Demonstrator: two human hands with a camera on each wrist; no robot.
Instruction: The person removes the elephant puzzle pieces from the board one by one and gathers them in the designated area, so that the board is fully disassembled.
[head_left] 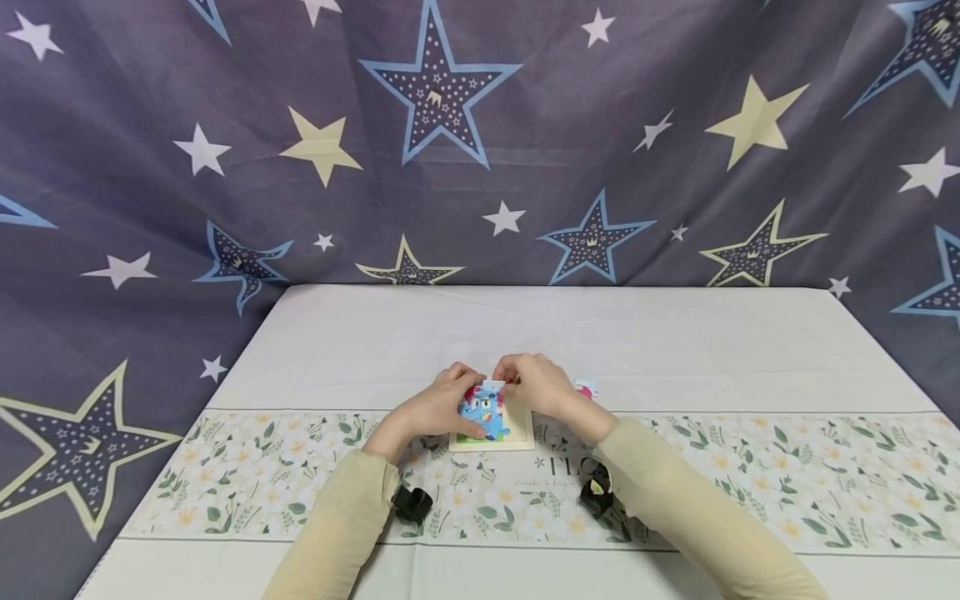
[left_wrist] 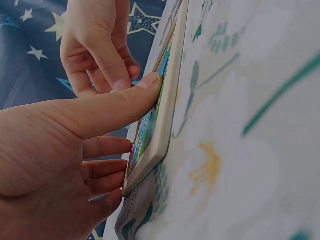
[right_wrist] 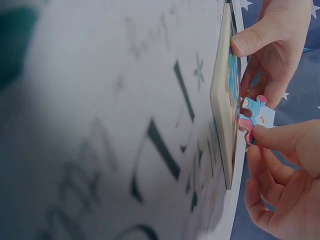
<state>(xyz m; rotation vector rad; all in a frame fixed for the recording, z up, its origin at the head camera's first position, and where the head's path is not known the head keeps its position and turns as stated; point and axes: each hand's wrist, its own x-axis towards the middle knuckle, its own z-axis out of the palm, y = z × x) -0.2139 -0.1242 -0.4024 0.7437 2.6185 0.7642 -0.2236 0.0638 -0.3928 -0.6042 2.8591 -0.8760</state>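
A small wooden jigsaw puzzle board [head_left: 491, 446] lies on the table, its pale frame holding a blue cartoon animal picture; bare wood shows along the right side. My left hand [head_left: 435, 408] holds the board at its left side, thumb over the picture and fingers along the edge. Between thumb and fingers, my right hand [head_left: 542, 385] pinches a puzzle piece [right_wrist: 257, 112] at the board's far edge. This piece is blue, pink and white and looks tilted up in the right wrist view. Another puzzle piece [head_left: 587, 389], pink and white, lies beyond the right wrist, partly hidden by it.
A white tablecloth [head_left: 675, 333] with a floral band [head_left: 787, 475] covers the table. Behind it hangs a dark curtain [head_left: 480, 200] with stars. Black wrist devices [head_left: 412, 504] sit below both sleeves.
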